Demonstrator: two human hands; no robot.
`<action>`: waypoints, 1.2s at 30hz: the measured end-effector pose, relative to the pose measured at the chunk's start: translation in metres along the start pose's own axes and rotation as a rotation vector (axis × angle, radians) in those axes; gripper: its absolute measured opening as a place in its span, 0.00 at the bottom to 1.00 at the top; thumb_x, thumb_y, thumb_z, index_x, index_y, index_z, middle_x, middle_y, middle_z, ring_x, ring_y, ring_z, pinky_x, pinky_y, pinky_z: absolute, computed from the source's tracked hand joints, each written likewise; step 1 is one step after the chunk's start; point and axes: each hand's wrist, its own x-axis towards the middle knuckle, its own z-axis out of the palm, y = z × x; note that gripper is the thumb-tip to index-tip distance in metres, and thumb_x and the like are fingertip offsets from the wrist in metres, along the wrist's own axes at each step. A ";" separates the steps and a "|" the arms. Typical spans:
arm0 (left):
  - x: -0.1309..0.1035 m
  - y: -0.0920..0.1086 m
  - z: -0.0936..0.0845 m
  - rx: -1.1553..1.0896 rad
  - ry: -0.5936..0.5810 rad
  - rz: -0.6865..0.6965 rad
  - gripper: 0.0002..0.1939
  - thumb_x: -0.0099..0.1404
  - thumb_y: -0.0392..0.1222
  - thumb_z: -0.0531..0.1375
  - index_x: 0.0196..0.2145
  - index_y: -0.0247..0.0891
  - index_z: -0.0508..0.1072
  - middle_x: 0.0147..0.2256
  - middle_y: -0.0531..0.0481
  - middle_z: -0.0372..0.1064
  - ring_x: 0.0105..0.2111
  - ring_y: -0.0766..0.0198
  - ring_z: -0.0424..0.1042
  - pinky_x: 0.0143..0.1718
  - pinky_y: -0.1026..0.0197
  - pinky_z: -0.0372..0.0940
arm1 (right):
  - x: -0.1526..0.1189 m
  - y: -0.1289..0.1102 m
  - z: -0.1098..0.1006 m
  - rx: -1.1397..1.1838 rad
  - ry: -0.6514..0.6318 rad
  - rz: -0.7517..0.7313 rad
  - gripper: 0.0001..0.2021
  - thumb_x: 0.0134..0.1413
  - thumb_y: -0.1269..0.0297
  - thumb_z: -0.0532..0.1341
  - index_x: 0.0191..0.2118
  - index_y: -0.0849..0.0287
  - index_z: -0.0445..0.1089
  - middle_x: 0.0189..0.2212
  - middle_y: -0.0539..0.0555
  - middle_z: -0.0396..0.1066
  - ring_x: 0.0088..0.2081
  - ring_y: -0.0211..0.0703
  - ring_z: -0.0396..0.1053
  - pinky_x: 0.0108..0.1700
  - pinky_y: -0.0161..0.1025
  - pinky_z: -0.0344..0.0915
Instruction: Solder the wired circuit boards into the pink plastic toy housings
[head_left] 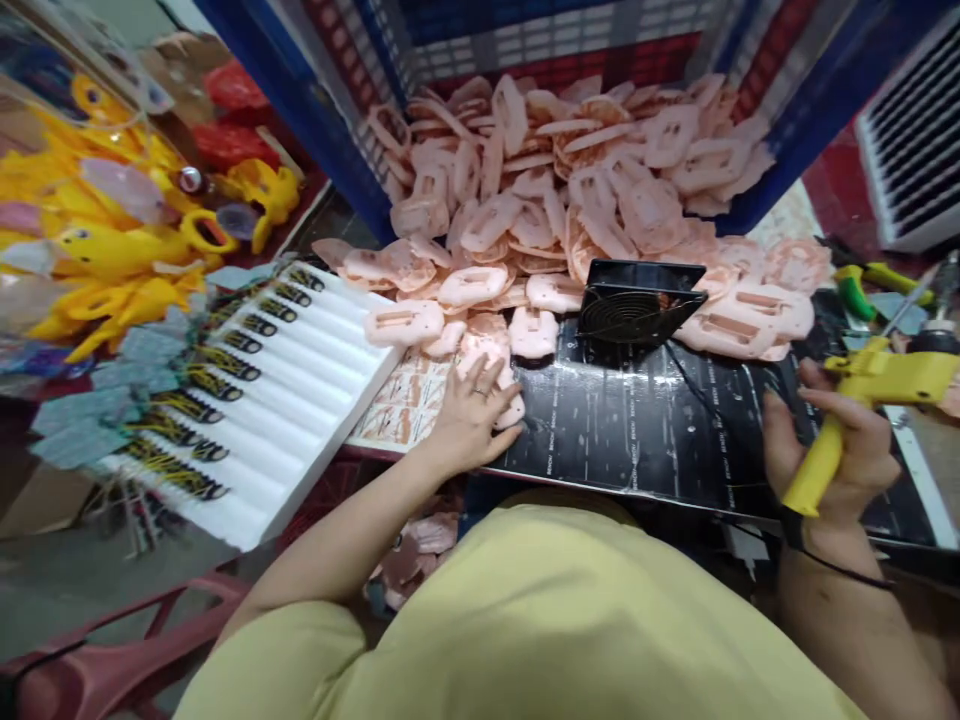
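At the near edge of a glossy black tabletop, a pale pink moulded plastic piece lies partly hidden under the left hand, whose fingers spread over it with the thumb apart; whether they grip or merely press cannot be told. Well apart from it, the right hand has its fingers curled around the handle of a yellow pistol-shaped tool. Beyond lie similar pink pieces in a loose heap behind a square black fan, and more fill a blue-framed plastic crate. Judging by these, many seem left to handle; nothing visible marks any as finished, so the number done is unclear. Leftward, a white ribbed foam tray carries black-and-yellow wire bundles, none visibly joined to pink pieces. Farther left are bright yellow plastic figures, heaped together.
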 end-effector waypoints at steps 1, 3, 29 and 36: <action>-0.004 0.006 0.001 -0.014 -0.005 0.037 0.26 0.66 0.50 0.61 0.59 0.37 0.73 0.67 0.29 0.57 0.70 0.33 0.51 0.65 0.25 0.46 | -0.002 -0.003 0.001 0.012 0.022 -0.031 0.20 0.50 0.66 0.72 0.50 0.54 0.71 0.46 0.58 0.80 0.46 0.53 0.79 0.51 0.44 0.77; -0.012 0.017 0.003 -0.038 0.001 0.092 0.25 0.67 0.50 0.61 0.57 0.36 0.74 0.66 0.28 0.58 0.69 0.33 0.53 0.64 0.24 0.47 | -0.006 -0.011 0.000 0.034 0.037 -0.082 0.19 0.51 0.66 0.71 0.49 0.53 0.71 0.45 0.58 0.80 0.44 0.54 0.80 0.50 0.47 0.78; -0.030 0.042 0.001 -0.843 0.190 -0.264 0.25 0.73 0.50 0.54 0.63 0.42 0.66 0.68 0.37 0.56 0.67 0.45 0.60 0.51 0.45 0.74 | -0.029 -0.108 0.028 0.332 -0.477 -0.420 0.23 0.54 0.63 0.72 0.54 0.54 0.67 0.37 0.53 0.77 0.36 0.42 0.76 0.40 0.37 0.73; -0.005 0.011 0.002 -0.034 0.093 -0.027 0.19 0.72 0.40 0.56 0.57 0.31 0.71 0.60 0.31 0.68 0.63 0.41 0.64 0.63 0.38 0.61 | -0.028 -0.106 0.037 0.367 -0.556 -0.400 0.20 0.56 0.66 0.71 0.53 0.52 0.68 0.36 0.51 0.77 0.40 0.44 0.76 0.54 0.45 0.72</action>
